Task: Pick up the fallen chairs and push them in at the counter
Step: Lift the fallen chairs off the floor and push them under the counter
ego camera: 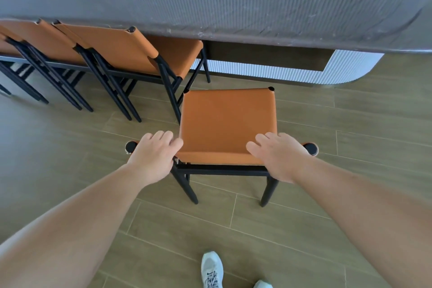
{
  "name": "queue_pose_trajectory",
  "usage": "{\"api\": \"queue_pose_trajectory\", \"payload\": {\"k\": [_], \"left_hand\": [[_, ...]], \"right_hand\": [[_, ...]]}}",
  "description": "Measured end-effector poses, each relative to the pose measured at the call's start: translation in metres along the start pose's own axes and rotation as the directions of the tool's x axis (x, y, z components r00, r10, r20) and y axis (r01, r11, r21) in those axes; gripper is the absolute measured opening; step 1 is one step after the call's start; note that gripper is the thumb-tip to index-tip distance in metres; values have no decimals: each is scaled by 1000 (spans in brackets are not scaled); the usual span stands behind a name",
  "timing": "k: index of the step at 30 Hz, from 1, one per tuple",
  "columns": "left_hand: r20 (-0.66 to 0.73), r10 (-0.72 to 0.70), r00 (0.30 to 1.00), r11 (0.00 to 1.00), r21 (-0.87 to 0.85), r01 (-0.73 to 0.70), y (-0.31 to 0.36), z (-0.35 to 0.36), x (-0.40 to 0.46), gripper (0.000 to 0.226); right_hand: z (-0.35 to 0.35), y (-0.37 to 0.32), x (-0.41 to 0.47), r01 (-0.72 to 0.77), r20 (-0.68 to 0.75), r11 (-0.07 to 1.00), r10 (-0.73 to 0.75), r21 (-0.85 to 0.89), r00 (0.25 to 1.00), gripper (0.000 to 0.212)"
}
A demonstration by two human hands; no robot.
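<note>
An orange leather chair [226, 121] with a black frame stands upright on the floor right in front of me, a short way back from the grey counter [233, 14]. My left hand [153, 154] grips the left end of its backrest top. My right hand [279, 155] grips the right end. The backrest is mostly hidden under my hands. Two more orange chairs [121, 51] [42, 40] stand upright to the left, with their seats tucked under the counter edge.
The counter base is white ribbed panelling [268, 70], curving away at the right end. Wood-look floor tiles [327, 229] stretch all around. My white shoes [211, 269] are at the bottom of the view, behind the chair.
</note>
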State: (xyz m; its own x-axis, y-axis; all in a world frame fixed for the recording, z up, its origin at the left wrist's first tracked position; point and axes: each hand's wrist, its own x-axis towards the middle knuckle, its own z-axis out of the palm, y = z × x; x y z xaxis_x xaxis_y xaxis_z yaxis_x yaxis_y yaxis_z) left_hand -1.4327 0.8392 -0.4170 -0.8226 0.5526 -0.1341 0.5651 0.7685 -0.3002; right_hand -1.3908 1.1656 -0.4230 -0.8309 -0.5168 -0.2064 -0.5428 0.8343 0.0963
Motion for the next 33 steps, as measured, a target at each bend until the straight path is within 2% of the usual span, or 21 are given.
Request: {"api": "queue_pose_trajectory", "payload": {"k": [3,7,12,15,18,22,25,33], "left_hand": [[-28,-17,999,999,31,18,-26,5,-18,39],[-42,61,997,997,49,-59,-40,9,-16,46],[-42,141,989,989,38,-140,-49,16,-10,49],[-61,147,987,988,47,-145,-54,12,-4,52],[-130,125,984,992,45,-120,-62,1,11,51],[-216,41,975,999,43,-33,-78,-19,43,50],[-243,-27,970,999,19,32,-90,-29,66,52],[-284,28,958,1000,15,-24,-128,-44,116,52]], "right_hand": [[-5,14,-13,13,82,997,-7,-76,997,46],[-8,21,-23,-11,138,985,35,-172,990,52],[-5,24,-22,-38,194,985,71,-167,978,70],[-8,33,-21,-24,180,983,57,-183,982,66],[-18,42,-10,-92,153,972,127,-216,980,71],[-38,56,18,-265,35,928,283,-262,958,66],[-48,66,37,-386,10,894,398,-228,917,60],[-73,109,78,-399,-42,877,404,-268,914,46]]}}
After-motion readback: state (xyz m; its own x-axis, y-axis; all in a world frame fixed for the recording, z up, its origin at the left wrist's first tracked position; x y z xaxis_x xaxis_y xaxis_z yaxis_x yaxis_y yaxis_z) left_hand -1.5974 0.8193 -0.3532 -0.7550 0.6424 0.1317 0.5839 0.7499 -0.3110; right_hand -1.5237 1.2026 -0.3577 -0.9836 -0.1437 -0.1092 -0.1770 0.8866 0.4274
